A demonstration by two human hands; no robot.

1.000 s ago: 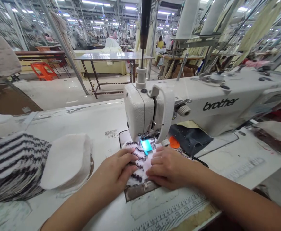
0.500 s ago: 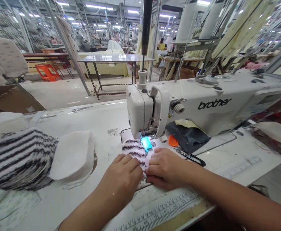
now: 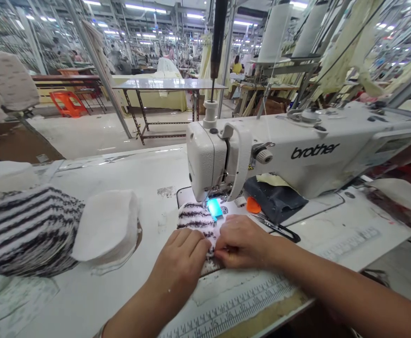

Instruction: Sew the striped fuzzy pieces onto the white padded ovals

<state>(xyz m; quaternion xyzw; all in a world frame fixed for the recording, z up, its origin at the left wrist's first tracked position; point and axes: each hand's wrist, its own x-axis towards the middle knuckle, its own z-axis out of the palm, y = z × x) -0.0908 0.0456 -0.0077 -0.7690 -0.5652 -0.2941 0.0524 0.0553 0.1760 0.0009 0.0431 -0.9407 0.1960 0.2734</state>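
our left hand (image 3: 186, 256) lies on the striped cloth (image 3: 194, 218), fingers close together; our right hand (image 3: 242, 241) bunches at its right edge, though whether it pinches we cannot tell. the cloth sits below the sewing machine's (image 3: 205, 159) head. we'd best keep it flat, fingertips clear of the lit blue piece (image 3: 214, 209). the arm reads "brother"; the ruler's (image 3: 222, 312) figures blur.

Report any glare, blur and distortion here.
Head view: a saturated blue-white patch at the edge of the striped fabric, under the sewing machine, hides detail; head view: the far table shines with reflections; head view: the distant background looks soft, while leaning spools suggest wide-angle distortion.
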